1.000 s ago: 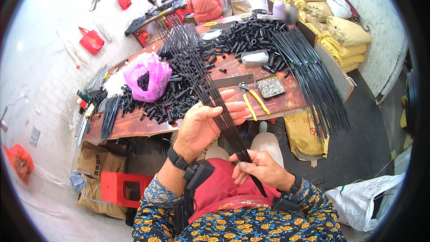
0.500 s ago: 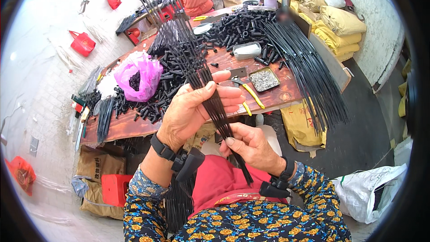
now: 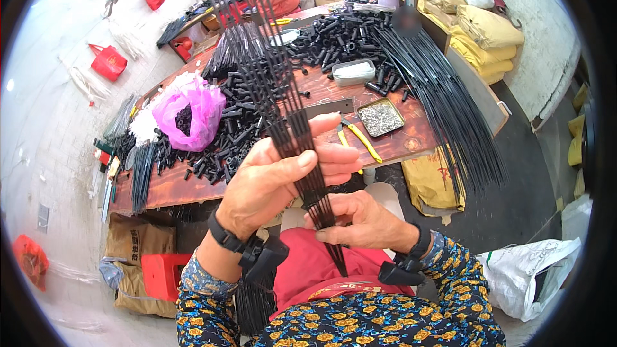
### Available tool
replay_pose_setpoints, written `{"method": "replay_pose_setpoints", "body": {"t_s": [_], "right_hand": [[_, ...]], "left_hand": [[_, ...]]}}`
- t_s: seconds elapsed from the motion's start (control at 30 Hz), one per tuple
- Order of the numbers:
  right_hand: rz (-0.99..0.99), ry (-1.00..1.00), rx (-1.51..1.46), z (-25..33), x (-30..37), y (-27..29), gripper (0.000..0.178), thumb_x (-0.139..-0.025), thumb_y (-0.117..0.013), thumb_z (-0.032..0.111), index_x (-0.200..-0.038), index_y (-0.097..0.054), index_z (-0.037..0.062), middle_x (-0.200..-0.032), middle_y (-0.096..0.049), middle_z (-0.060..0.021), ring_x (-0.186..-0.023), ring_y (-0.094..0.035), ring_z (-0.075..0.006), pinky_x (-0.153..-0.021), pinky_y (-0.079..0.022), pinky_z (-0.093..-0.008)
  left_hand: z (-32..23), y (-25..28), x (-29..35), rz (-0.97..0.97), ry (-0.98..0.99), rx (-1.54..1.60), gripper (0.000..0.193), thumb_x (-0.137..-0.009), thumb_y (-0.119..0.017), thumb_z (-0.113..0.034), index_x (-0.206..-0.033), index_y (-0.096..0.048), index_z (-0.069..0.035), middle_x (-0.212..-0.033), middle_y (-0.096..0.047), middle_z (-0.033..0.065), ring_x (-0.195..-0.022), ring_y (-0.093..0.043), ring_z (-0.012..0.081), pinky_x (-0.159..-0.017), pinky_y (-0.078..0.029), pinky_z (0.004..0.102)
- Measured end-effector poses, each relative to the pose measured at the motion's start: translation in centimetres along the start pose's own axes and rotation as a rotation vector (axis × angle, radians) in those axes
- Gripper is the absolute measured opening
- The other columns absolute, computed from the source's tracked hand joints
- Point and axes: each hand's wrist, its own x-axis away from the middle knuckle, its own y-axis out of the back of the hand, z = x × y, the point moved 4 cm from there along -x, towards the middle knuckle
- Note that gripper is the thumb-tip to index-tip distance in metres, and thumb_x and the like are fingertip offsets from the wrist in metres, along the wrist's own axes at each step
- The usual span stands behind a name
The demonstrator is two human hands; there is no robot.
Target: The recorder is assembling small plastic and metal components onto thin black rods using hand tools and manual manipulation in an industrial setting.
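Black rods (image 3: 296, 136) lie in left hand (image 3: 267, 178) and right hand (image 3: 365, 222).

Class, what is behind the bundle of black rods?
Fingers of the left hand and, farther back, loose black parts; the hand's surface directly behind the black rods is covered.

The left hand (image 3: 273, 180), palm up, thumb bent over, sits forward of the pinching right hand (image 3: 366, 220).

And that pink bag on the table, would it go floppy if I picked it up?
Probably floppy: the pink bag looks thin and crinkled. It might spill if tipped, since its mouth gapes open around small black pieces.
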Motion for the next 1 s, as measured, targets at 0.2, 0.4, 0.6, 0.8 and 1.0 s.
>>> {"method": "replay_pose_setpoints", "body": {"t_s": [0.2, 0.4, 0.6, 0.8, 1.0], "right_hand": [[-0.079, 0.043, 0.383, 2.5, -2.1, -0.1, 0.016, -0.085, -0.061, 0.013, -0.092, -0.064, -0.0016, -0.064, -0.058, -0.0174, -0.058, -0.060, -0.0252, -0.058, -0.047, -0.0378], [-0.286, 0.177, 0.504, 2.6, -8.7, 4.3, 0.016, -0.080, -0.059, 0.012, -0.078, -0.061, -0.0041, -0.066, -0.057, -0.0273, -0.066, -0.060, -0.0451, -0.060, -0.045, -0.0492], [-0.348, 0.059, 0.575, 0.9, -11.0, 6.9, 0.015, -0.076, -0.059, 0.010, -0.077, -0.062, -0.0048, -0.067, -0.057, -0.0292, -0.070, -0.061, -0.0465, -0.062, -0.046, -0.0512], [-0.386, -0.070, 0.435, -8.7, -4.7, 4.9, 0.012, -0.076, -0.064, 0.008, -0.084, -0.066, -0.0012, -0.072, -0.061, -0.0266, -0.076, -0.063, -0.0441, -0.065, -0.049, -0.0478], [-0.402, -0.184, 0.388, -14.9, -2.0, 3.6, 0.013, -0.081, -0.066, 0.011, -0.091, -0.068, 0.0029, -0.077, -0.063, -0.0244, -0.076, -0.063, -0.0438, -0.065, -0.051, -0.0463]], "left_hand": [[-1.4, 2.4, -0.8, -0.034, -0.039, -0.076, 0.063, -0.090, -0.064, -0.010, -0.145, -0.035, 0.002, -0.121, -0.062, 0.0266, -0.116, -0.059, 0.0428, -0.102, -0.047, 0.0530], [-4.5, 7.5, -7.5, 0.025, -0.073, -0.178, 0.063, -0.093, -0.062, -0.011, -0.148, -0.031, -0.003, -0.123, -0.061, 0.0248, -0.119, -0.058, 0.0408, -0.102, -0.047, 0.0525], [-4.0, 10.2, -10.6, 0.058, 0.026, -0.219, 0.060, -0.095, -0.059, -0.013, -0.147, -0.032, -0.001, -0.115, -0.066, 0.0215, -0.109, -0.065, 0.0328, -0.098, -0.051, 0.0462], [5.3, 11.2, -6.2, 0.046, 0.237, -0.108, 0.050, -0.094, -0.062, -0.011, -0.140, -0.045, -0.001, -0.111, -0.069, 0.0172, -0.103, -0.067, 0.0247, -0.095, -0.051, 0.0383], [11.2, 11.9, -2.2, -0.168, 0.306, -0.152, 0.045, -0.091, -0.063, -0.006, -0.133, -0.052, 0.003, -0.116, -0.067, 0.0188, -0.111, -0.064, 0.0261, -0.099, -0.048, 0.0396]]}}
